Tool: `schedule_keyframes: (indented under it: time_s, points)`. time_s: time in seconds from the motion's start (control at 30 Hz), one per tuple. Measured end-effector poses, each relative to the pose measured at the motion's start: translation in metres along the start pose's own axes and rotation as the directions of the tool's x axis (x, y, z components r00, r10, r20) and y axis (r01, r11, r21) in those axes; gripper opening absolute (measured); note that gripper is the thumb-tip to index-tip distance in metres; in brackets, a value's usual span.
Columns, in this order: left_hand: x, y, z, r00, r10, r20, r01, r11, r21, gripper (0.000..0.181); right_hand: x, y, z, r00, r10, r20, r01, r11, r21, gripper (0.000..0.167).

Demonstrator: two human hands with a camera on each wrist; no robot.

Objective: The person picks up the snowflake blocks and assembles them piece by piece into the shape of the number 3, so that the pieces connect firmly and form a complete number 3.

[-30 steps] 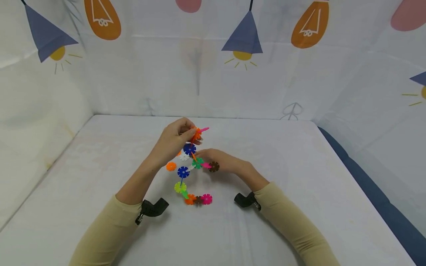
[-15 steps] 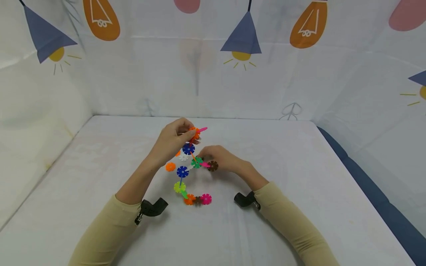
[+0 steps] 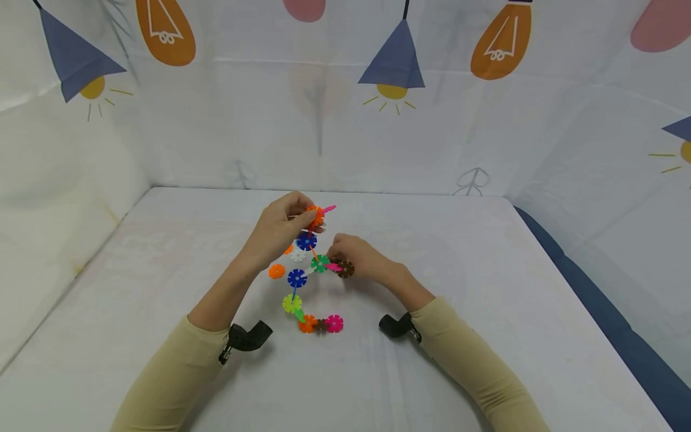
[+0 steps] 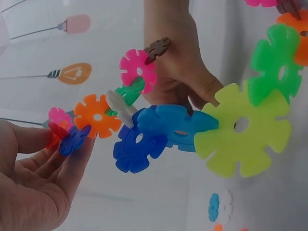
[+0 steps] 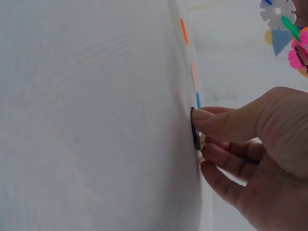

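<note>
My left hand (image 3: 278, 231) pinches the top end of a chain of interlocking plastic snowflake discs (image 3: 297, 278), near an orange disc (image 3: 315, 215). The chain hangs in several colours, with a side branch ending in a brown disc (image 3: 345, 269). Down by the tabletop, behind that branch, is my right hand (image 3: 358, 255). From the right wrist view, its thumb and fingers pinch a separate dark snowflake disc (image 5: 194, 129) standing on edge at the surface. The branch partly covers the right fingertips in the head view.
Loose discs lie on the white table (image 3: 459, 360) behind the chain: an orange one (image 3: 277, 271), a white one (image 3: 298, 255) and others partly hidden by the left hand. A printed white curtain (image 3: 243, 120) rises beyond the table's back edge.
My right hand has drawn a little to the right, away from the loose discs behind the chain. The left hand and the chain have stayed almost still.
</note>
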State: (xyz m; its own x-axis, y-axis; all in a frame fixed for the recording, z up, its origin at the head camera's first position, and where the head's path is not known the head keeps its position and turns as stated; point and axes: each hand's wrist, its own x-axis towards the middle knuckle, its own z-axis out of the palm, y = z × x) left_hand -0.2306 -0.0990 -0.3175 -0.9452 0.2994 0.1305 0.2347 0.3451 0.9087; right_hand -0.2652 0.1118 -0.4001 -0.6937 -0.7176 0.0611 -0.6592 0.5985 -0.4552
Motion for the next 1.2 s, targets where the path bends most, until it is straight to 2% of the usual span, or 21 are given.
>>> schedule_keyframes:
  time_s: [0.2, 0.47, 0.7, 0.87, 1.07, 1.2]
  points:
    - [-0.001, 0.0, 0.001, 1.0, 0.003, -0.003, -0.003, 1.0, 0.01, 0.021, -0.003, -0.001, 0.0, 1.0, 0.008, 0.005, -0.008, 1.0, 0.013, 0.021]
    - [-0.004, 0.001, 0.002, 1.0, 0.006, -0.002, -0.006, 1.0, 0.03, 0.019, -0.002, -0.005, 0.0, 0.991, 0.133, 0.032, -0.133, 0.991, 0.002, 0.022]
    - [-0.003, -0.001, 0.003, 1.0, 0.012, -0.017, -0.012, 0.999, 0.03, 0.018, -0.001, -0.003, -0.002, 0.986, 0.162, 0.027, -0.163, 0.986, 0.029, 0.012]
    - [-0.004, -0.001, 0.004, 0.999, 0.022, -0.025, -0.022, 1.0, 0.013, 0.017, 0.0, 0.001, -0.007, 0.986, 0.166, 0.008, -0.166, 0.985, 0.054, 0.011]
    - [-0.003, 0.0, 0.003, 1.0, 0.022, -0.019, -0.022, 1.0, -0.003, 0.018, -0.004, 0.0, -0.019, 0.987, 0.162, -0.012, -0.159, 0.978, 0.134, 0.013]
    - [-0.002, -0.001, 0.003, 1.0, 0.01, -0.019, -0.01, 1.0, -0.004, 0.018, -0.006, -0.004, -0.029, 0.979, 0.201, -0.014, -0.194, 0.957, 0.216, 0.013]
